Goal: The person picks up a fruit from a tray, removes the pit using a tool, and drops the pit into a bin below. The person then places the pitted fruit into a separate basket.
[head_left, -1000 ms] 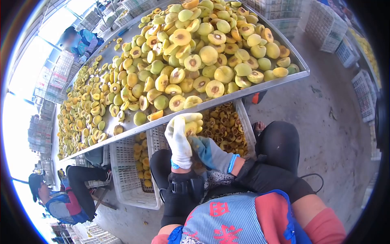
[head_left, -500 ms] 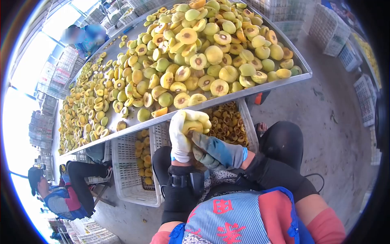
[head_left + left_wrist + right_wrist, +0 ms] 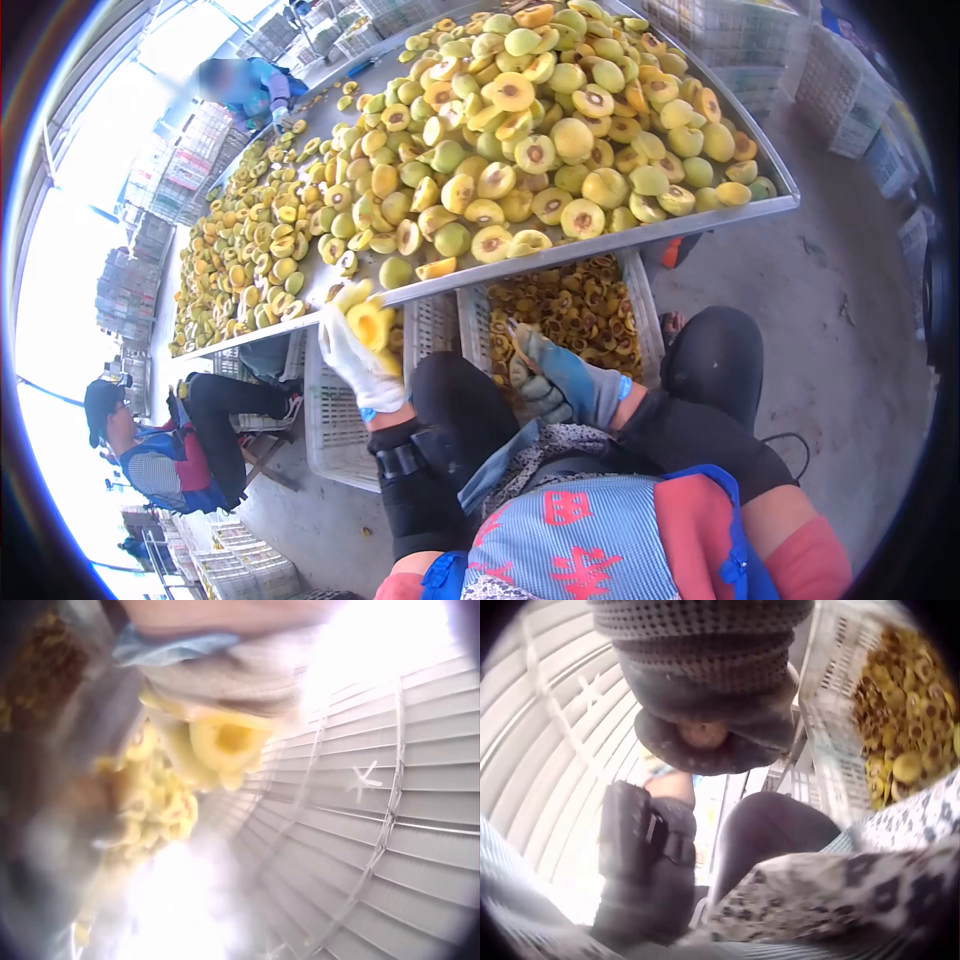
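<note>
My left hand point(image 3: 362, 350), in a white glove with yellow-stained fingers, holds a yellow peach half point(image 3: 368, 325) just off the near edge of the metal table point(image 3: 600, 240). The left wrist view shows a hollow in the cut face of that peach half point(image 3: 231, 741). Over a crate of brown scraps point(image 3: 565, 310), my right hand point(image 3: 560, 375) in a blue-grey glove has its fingers curled. Among those fingers, in the right wrist view, shows the round end of a brown handle point(image 3: 703, 733); the rest of it is hidden by the glove.
Halved peaches point(image 3: 530, 150) are heaped over the table up to its raised rim. A white crate point(image 3: 335, 430) stands below on the left. One person point(image 3: 165, 445) sits at the left, another point(image 3: 245, 85) is at the far side. Stacked crates point(image 3: 840, 90) stand at the right.
My hands were together over the crate, working on the peach half. Now the left hand has moved left with it, and the right has drawn apart, staying over the scraps. The view has shifted slightly.
</note>
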The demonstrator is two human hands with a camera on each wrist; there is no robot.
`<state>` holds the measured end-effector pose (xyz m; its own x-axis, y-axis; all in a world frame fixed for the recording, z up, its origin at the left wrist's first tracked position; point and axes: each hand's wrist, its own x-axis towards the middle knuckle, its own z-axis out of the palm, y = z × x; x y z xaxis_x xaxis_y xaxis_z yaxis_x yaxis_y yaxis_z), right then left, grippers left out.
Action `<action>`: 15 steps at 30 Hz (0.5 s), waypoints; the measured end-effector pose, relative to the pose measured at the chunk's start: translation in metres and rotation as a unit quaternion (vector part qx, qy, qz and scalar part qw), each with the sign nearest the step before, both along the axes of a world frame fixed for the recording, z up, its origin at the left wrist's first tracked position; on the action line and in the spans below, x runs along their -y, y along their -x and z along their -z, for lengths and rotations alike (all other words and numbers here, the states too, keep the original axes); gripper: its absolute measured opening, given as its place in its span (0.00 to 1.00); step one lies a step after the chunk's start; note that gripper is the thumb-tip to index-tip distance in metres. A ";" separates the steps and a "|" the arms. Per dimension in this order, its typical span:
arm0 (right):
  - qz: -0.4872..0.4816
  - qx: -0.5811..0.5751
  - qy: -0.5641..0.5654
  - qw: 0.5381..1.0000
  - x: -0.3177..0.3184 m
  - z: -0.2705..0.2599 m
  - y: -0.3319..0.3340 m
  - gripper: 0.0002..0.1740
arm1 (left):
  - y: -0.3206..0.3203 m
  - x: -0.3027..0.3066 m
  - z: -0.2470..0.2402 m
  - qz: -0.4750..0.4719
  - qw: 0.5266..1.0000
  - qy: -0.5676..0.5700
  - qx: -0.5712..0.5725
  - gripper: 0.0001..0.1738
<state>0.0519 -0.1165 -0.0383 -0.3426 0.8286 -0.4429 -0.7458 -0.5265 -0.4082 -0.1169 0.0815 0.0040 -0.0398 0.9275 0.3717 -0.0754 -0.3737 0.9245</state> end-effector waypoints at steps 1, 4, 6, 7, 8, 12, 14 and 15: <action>0.007 -0.031 -0.010 0.999 -0.003 0.001 0.000 0.34 | 0.023 -0.019 -0.007 -0.046 0.997 0.062 0.008 0.21; 0.028 -0.068 -0.028 0.997 -0.005 0.002 -0.003 0.37 | 0.042 -0.036 -0.027 -0.230 0.867 -0.081 -0.434 0.23; 0.063 0.021 -0.017 0.998 -0.009 -0.011 -0.002 0.36 | 0.015 -0.046 -0.041 -0.102 0.863 0.007 -0.495 0.27; 0.080 0.066 -0.011 0.995 -0.011 -0.015 -0.002 0.36 | 0.002 -0.056 -0.040 -0.049 0.845 0.039 -0.532 0.30; 0.080 0.088 -0.001 0.993 -0.013 -0.016 -0.005 0.36 | -0.015 -0.065 -0.035 -0.033 0.804 0.041 -0.593 0.32; 0.110 0.161 0.000 0.981 -0.015 -0.015 -0.012 0.32 | -0.049 -0.115 0.006 0.022 0.696 0.029 -0.717 0.41; 0.147 0.236 -0.053 0.959 -0.012 -0.006 -0.007 0.30 | -0.054 -0.111 -0.002 0.027 0.701 0.029 -0.712 0.38; 0.177 0.251 -0.080 0.948 -0.013 -0.004 -0.006 0.28 | -0.054 -0.109 -0.008 0.030 0.703 0.028 -0.710 0.36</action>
